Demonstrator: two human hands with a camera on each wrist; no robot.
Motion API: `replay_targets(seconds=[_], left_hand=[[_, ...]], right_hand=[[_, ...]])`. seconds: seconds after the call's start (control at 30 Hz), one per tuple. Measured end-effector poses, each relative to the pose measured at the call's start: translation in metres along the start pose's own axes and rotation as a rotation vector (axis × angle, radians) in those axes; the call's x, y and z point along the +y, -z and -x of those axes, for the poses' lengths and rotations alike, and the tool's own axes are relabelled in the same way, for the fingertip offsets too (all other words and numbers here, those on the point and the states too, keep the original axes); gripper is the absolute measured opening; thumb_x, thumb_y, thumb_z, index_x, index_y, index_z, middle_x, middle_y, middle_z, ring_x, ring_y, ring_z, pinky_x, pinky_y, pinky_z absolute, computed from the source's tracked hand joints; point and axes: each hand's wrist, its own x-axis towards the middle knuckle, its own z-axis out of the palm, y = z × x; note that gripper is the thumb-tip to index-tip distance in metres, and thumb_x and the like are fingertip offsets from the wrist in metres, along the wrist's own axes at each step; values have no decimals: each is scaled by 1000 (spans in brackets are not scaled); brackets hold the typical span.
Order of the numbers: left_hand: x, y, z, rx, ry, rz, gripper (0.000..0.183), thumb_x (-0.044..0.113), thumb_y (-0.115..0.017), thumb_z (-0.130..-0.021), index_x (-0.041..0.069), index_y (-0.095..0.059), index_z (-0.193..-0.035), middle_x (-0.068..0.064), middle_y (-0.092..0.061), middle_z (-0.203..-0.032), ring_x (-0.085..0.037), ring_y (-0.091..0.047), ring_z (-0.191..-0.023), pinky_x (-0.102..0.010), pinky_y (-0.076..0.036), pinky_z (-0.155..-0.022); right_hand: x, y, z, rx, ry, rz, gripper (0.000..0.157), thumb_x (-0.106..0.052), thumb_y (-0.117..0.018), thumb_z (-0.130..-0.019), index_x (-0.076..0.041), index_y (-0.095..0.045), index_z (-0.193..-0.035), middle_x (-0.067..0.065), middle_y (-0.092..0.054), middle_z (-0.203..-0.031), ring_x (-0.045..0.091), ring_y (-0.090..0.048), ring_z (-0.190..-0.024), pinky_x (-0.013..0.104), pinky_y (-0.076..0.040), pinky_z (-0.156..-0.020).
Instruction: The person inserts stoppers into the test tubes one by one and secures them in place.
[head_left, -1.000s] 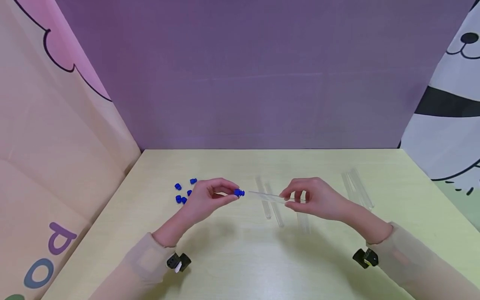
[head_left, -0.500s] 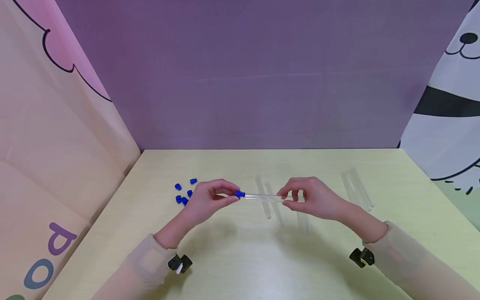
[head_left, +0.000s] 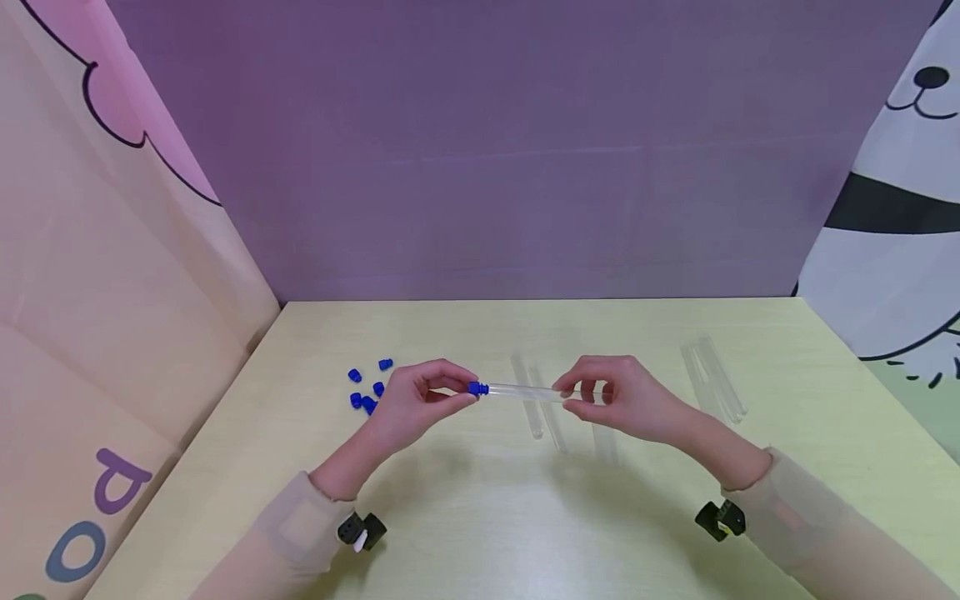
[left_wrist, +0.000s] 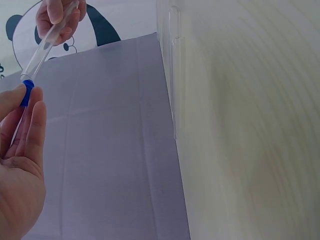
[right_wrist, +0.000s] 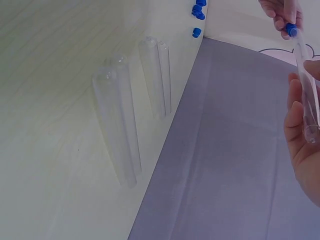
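Note:
Between thumb and fingers my left hand [head_left: 420, 400] pinches a blue stopper [left_wrist: 28, 92]. The stopper sits at the mouth of a clear test tube [head_left: 521, 392], held level above the table. My right hand [head_left: 626, 396] grips that tube near its rounded end, which shows beside the palm in the right wrist view. Part of the stopper lies hidden behind the left fingertips. Several loose blue stoppers [head_left: 356, 400] lie just left of my left hand.
Clear test tubes [head_left: 528, 400] lie on the pale table [head_left: 480, 517] behind and under the held one. More tubes [head_left: 712, 375] lie at the right, past my right wrist. A purple partition [head_left: 480, 167] rises along the table's back edge.
The right hand has moved slightly left with the test tube, whose mouth has come from a small gap away onto the stopper. The left hand has stayed nearly in place.

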Motion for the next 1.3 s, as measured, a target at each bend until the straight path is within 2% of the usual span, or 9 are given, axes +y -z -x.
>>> replay_targets(seconds=[0.27,0.47,0.7,0.8,0.93,1.03,1.17,1.3], left_hand=[[0,-1,0,-15,-8,8,21,-2,-74,-83,0,-70,-104,-10,-69,-98,-21,-67,-88,-32,-57,-77],[0,-4,-2,-6,-23,19,21,-4,-73,-83,-1,-71,-104,-10,-70,-97,-19,-68,-86,-32,-57,-76],[-2,-9,-5,13,-29,50,22,-3,-74,-82,-4,-72,-104,-12,-71,-94,-33,-69,-85,-31,-57,-76],[-4,-10,-7,26,-32,100,23,-4,-74,-82,-8,-71,-104,-13,-72,-93,-30,-70,-84,-31,-57,-77],[-5,-12,-10,25,-28,221,24,-6,-72,-83,-14,-68,-105,-12,-72,-91,-20,-71,-82,-34,-56,-80],[-5,-14,-11,26,-23,283,23,-7,-72,-82,-16,-67,-103,-9,-72,-89,-19,-72,-80,-35,-55,-81],[-2,-15,-11,28,-29,279,23,-8,-72,-81,-16,-68,-102,-5,-72,-87,-18,-72,-79,-34,-56,-79],[0,-14,-10,31,-47,243,22,-9,-73,-80,-14,-69,-102,-8,-72,-89,-18,-72,-79,-34,-56,-78]], right_hand=[[0,-4,-1,-2,-1,-5,19,-2,-75,-84,-10,-72,-100,-10,-65,-85,9,-56,-72,23,-42,-52],[1,-8,-2,-7,-18,-41,16,-6,-72,-88,-9,-71,-103,-9,-64,-84,12,-54,-69,23,-40,-50],[4,-14,-3,15,12,-13,17,-8,-71,-90,-8,-71,-106,-9,-61,-84,11,-49,-60,23,-40,-47],[3,-15,-4,46,53,3,16,-7,-71,-89,-8,-72,-105,-9,-61,-82,10,-48,-59,23,-40,-47],[3,-14,-5,87,128,8,17,-2,-72,-87,-7,-72,-103,-8,-60,-81,9,-46,-58,23,-39,-46],[3,-12,-5,99,148,-2,17,0,-72,-86,-7,-72,-102,-8,-60,-80,9,-46,-57,23,-39,-46],[2,-11,-5,94,143,-26,18,1,-72,-86,-8,-72,-101,-7,-61,-79,10,-46,-57,23,-39,-46],[0,-12,-5,90,133,-60,16,2,-71,-86,-6,-71,-101,-6,-60,-79,11,-45,-56,23,-38,-45]])
